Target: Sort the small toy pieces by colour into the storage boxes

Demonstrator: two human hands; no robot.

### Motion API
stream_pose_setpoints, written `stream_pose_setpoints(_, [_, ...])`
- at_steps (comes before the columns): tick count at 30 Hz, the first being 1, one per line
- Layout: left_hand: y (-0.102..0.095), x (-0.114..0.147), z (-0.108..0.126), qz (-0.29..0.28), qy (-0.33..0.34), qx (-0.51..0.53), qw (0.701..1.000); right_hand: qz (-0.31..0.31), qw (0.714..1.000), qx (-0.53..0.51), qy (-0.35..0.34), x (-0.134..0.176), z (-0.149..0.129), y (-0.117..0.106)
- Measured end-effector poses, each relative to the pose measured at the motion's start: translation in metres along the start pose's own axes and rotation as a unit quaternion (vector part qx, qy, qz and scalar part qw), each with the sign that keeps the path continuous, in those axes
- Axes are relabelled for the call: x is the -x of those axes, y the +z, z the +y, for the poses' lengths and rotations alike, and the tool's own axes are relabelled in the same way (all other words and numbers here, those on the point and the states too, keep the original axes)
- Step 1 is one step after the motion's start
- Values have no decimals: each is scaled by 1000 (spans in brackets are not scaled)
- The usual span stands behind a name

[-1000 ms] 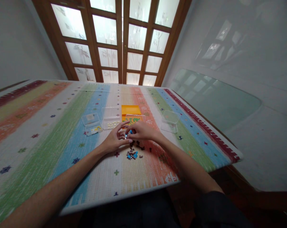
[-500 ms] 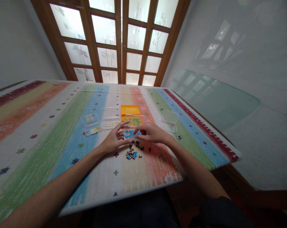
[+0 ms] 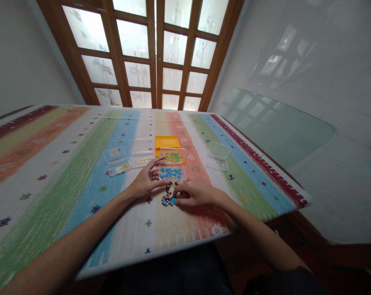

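A clear plastic box with small blue pieces stands in front of me. My left hand clasps its left end, the thumb along the near edge and the index finger stretched toward the raised lid. On the cloth just nearer lies a pile of small blue and brown pieces. Over the right side of this pile, my right hand has thumb and index finger pinched together. Whatever lies between those fingertips is too small to make out. Loose brown pieces are scattered between box and pile.
Behind stands a yellow box with green pieces in front of its raised lid. Clear boxes with cream pieces and yellow pieces are to the left. Another open clear box stands right, on the striped tablecloth.
My right hand has moved from above the blue pieces in the box back toward me, down to the blue and brown pile. My left hand has stayed at the box.
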State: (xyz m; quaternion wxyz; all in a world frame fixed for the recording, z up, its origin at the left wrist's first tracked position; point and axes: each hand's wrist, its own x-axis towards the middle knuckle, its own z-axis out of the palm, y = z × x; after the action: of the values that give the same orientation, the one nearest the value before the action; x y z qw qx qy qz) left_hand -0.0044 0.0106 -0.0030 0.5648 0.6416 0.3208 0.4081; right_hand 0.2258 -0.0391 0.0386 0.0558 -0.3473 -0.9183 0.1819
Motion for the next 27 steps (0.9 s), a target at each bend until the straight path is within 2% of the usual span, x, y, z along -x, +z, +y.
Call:
stream_pose_setpoints(6, [0,1,0,-3,-4,3,1000,0,1000,14,11,0,-3,2])
stream_pose_setpoints(12, [1,1,1,-2,-8,15,1000,-6,1000,24,-11,-1,-6,4])
stream_pose_setpoints(18, [2,1,4,-5,-11,9,1000,11,1000,-4,-10,-2,-9,-9])
stream_pose_setpoints(21, [2,1,4,-7,-17,8,1000,45,999,3,23,-2,-5,-23])
stream_pose_setpoints(24, [2,2,4,-11,-21,20,1000,70,992,40,92,-5,2,-39])
stream_pose_setpoints(27, [2,2,4,-12,-18,33,999,49,983,90,151,-13,7,-53])
